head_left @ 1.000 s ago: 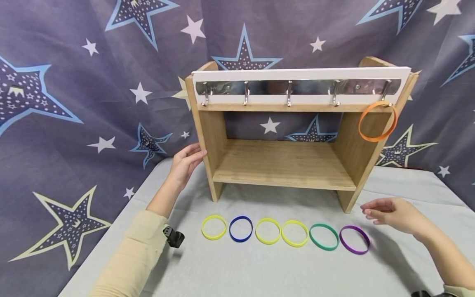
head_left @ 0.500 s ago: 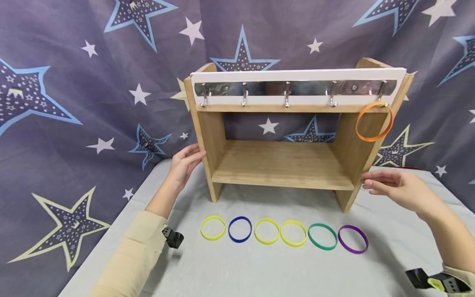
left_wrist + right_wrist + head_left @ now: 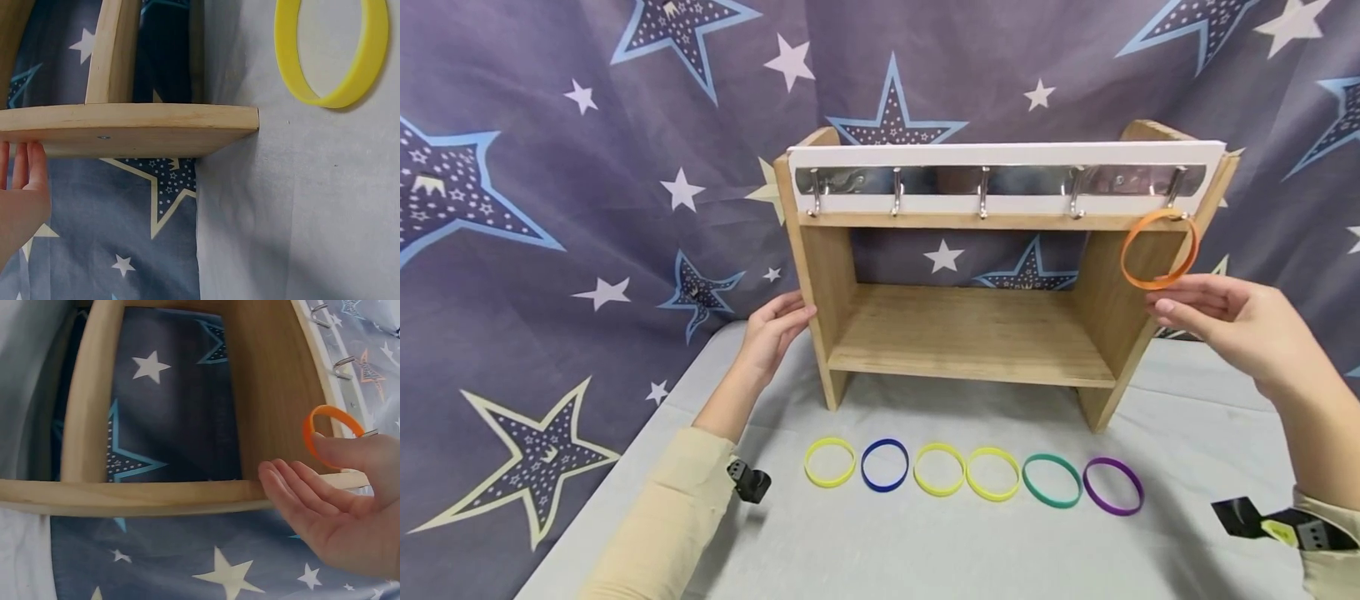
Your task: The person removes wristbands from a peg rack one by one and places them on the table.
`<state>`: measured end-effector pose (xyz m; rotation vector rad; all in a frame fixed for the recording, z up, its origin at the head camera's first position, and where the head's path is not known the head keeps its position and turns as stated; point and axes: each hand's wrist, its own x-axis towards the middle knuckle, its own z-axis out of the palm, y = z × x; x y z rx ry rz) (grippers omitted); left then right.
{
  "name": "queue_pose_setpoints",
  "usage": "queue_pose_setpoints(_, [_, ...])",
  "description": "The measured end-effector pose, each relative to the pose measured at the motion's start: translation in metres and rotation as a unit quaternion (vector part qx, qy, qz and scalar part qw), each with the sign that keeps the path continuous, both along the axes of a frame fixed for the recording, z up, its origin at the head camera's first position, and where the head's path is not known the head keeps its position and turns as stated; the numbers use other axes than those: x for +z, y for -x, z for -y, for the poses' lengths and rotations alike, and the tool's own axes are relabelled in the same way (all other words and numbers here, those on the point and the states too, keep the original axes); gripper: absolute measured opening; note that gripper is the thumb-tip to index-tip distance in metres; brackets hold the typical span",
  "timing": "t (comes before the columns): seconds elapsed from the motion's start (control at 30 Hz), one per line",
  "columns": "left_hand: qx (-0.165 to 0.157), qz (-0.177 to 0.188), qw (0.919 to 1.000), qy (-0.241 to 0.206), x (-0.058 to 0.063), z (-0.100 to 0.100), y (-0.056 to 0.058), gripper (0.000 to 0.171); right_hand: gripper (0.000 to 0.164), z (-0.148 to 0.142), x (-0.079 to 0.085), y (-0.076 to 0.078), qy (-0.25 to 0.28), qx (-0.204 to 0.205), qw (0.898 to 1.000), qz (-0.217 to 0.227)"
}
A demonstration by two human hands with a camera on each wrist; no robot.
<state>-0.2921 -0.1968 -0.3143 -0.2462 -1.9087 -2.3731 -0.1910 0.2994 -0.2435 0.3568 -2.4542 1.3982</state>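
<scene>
An orange silicone wristband [image 3: 1125, 260] hangs from the rightmost hook of the metal hook rack [image 3: 1028, 180] on the wooden shelf unit [image 3: 970, 333]. My right hand [image 3: 1247, 325] is raised to it, fingertips right at the band's lower edge. In the right wrist view the right hand's [image 3: 350, 519] fingers extend toward the shelf's side board, while the thumb overlaps the orange band [image 3: 309, 432]. Nothing is gripped there. My left hand [image 3: 769, 337] rests its fingertips against the left side board; in the left wrist view those fingers [image 3: 36, 165] are straight against the wood.
A row of wristbands lies on the grey cloth before the shelf: yellow [image 3: 807, 467], blue [image 3: 864, 467], two more yellow, green [image 3: 1060, 504] and purple [image 3: 1120, 510]. The other hooks hold no bands. A star-patterned curtain [image 3: 625, 167] stands behind.
My right hand has risen from near the purple wristband, past the right side board, up to the hanging orange band. My left hand has stayed against the shelf.
</scene>
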Motion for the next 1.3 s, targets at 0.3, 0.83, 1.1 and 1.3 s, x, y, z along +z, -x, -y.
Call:
queue_pose_setpoints(0.3, [0.006, -0.001, 1.0000, 0.002, 0.000, 0.000, -0.002, 0.043, 0.028, 0.009, 0.013, 0.008, 0.205, 0.059, 0.975, -0.066])
queue_pose_setpoints(0.83, [0.010, 0.008, 0.9998, 0.014, 0.001, -0.001, -0.002, 0.050, 0.026, 0.021, 0.022, 0.006, 0.398, 0.130, 0.898, -0.133])
queue_pose_setpoints(1.1, [0.007, 0.006, 0.9999, 0.010, 0.000, 0.000, -0.001, 0.050, 0.027, 0.021, 0.024, 0.003, 0.418, 0.153, 0.884, -0.146])
queue_pose_setpoints(1.3, [0.006, 0.004, 0.9999, 0.009, 0.000, -0.001, -0.001, 0.050, 0.027, 0.021, 0.024, -0.002, 0.410, 0.151, 0.883, -0.172])
